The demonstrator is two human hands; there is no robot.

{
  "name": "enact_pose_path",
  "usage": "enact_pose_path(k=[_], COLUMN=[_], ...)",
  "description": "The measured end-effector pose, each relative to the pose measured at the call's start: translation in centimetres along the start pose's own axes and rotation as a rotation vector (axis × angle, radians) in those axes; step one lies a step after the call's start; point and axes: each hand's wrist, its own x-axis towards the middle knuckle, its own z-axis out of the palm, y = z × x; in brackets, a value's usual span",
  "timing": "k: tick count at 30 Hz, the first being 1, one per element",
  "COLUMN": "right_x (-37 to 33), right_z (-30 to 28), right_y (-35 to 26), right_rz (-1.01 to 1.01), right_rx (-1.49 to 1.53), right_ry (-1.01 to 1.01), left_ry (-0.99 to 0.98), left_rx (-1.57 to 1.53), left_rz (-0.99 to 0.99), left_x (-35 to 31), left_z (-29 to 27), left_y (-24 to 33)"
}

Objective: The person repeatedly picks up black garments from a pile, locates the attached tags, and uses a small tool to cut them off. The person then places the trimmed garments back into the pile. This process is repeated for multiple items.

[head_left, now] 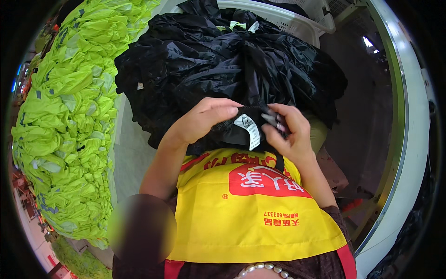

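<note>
Partly, the dark cloth hides its own outline: the black garment (227, 136) held just beyond the yellow apron (251, 232) blends into the black heap (200, 60) farther out from the apron, and where one ends and the other begins cannot be told. The left hand (202, 120) is narrowed in a pinch on the garment's gathered edge, its thumb on top and most of its fingertips out of sight. The right hand (293, 132) is closed around a small metal tool (280, 125), perhaps snips, largely covered by the fingers; whether that hand also grips cloth is unclear. Between the hands, a white label (249, 131) curves against the garment.

A blurred patch (141, 228) at the apron's left hides part of the left arm. The olive shape (318, 132) beyond the apron's right corner is too covered to identify.

Left of the apron, a strip of pale grey surface (125, 158) shows beside a tall mass of crumpled lime-green garments (69, 121). Past the black heap from the apron stands a white plastic basket (278, 16), cut off above. A pale curved-looking frame (411, 93) rises right of the apron, with dark floor (364, 116) inside it.
</note>
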Motion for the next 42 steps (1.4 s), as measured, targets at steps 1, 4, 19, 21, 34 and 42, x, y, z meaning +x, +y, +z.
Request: enact_pose_path(k=[1,4,19,21,34,42], right_x=[0.3,1.9,2.5,2.6,2.8,2.5], right_z=[-0.4,-0.3,-0.2,-0.7,1.1,1.8], right_y=[0.8,1.6,3.7,2.9,4.7,4.0], right_rz=[-0.011,0.109,0.539,0.517,0.533,0.591], right_rx=[-0.019,0.059,0.738,0.669,1.018,1.335], right_ry=[0.001,-0.012,-0.117,-0.107,-0.095,-0.005], left_ry=[-0.035,-0.262,-0.233,-0.238,-0.17,0.156], left_rx=[0.098,0.391,0.19,0.231,0.36,1.07], left_rz=[0.003,0.075,-0.19,-0.193,0.467,0.858], left_x=[-0.1,0.0,2.5,2.8,3.1,4.1], left_z=[0.0,0.1,1.1,1.1,5.2,5.6], left_y=[0.3,0.8,1.0,0.6,0.8,2.4])
